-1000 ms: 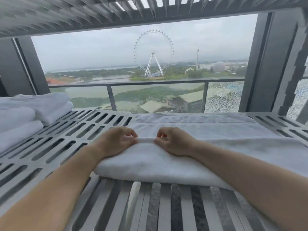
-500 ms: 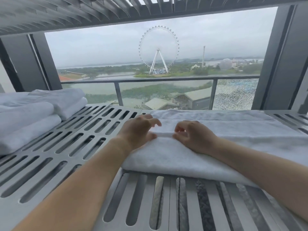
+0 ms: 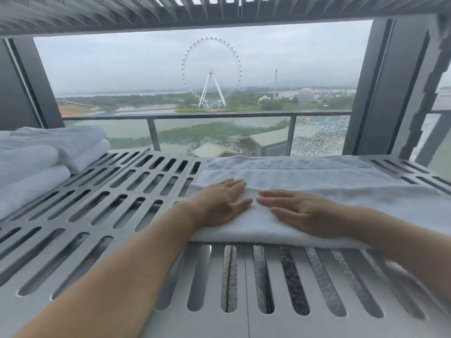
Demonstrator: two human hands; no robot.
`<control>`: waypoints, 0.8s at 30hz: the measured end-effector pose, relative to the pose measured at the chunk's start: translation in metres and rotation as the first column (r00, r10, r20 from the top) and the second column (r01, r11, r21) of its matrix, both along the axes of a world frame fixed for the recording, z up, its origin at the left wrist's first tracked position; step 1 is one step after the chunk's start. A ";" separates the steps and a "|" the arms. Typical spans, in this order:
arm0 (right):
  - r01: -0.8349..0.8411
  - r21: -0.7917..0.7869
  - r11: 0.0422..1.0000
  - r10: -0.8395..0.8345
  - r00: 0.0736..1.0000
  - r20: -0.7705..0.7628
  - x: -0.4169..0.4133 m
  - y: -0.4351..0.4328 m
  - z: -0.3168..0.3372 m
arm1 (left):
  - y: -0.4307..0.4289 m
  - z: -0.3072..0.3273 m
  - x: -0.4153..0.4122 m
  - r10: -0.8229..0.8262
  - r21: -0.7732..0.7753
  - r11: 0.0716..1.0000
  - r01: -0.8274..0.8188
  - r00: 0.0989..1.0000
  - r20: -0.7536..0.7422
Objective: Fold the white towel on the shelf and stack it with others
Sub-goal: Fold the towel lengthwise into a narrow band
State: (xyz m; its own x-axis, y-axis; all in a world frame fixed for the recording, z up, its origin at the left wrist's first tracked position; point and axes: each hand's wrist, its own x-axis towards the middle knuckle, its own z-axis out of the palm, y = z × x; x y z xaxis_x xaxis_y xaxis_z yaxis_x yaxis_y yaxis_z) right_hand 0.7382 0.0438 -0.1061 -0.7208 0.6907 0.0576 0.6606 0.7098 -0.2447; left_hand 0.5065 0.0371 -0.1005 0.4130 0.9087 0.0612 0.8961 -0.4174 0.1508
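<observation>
A white towel (image 3: pixel 317 176) lies folded lengthwise on the slotted grey metal shelf (image 3: pixel 122 196), stretching from the middle to the right edge. My left hand (image 3: pixel 219 203) lies flat on the towel's left end, fingers straight. My right hand (image 3: pixel 300 211) lies flat beside it, fingers straight and pointing left, fingertips close to the left hand's. A stack of folded white towels (image 3: pixel 36 162) sits at the far left of the same shelf.
Another slotted shelf (image 3: pixel 170 11) hangs close overhead. Dark uprights (image 3: pixel 380 93) frame the shelf at left and right. Behind is a window with a railing and an outdoor view. Bare shelf lies between the stack and the towel.
Both hands let go of the fold they were pinching and flattened out on the towel. The view shifted so the towel sits further right.
</observation>
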 end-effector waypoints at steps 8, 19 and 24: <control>0.132 -0.022 0.991 -0.132 0.991 0.020 0.012 0.002 0.000 | -0.011 -0.001 0.019 -0.072 -0.137 0.988 0.066 0.997 -0.040; 0.261 -0.012 0.965 -0.260 0.955 -0.144 0.037 -0.014 0.006 | -0.008 -0.001 0.015 -0.047 -0.174 0.984 0.034 0.997 -0.069; 0.246 -0.051 0.968 -0.250 0.964 -0.093 0.062 -0.011 0.002 | -0.006 0.006 0.043 0.029 -0.164 0.985 -0.048 0.992 -0.120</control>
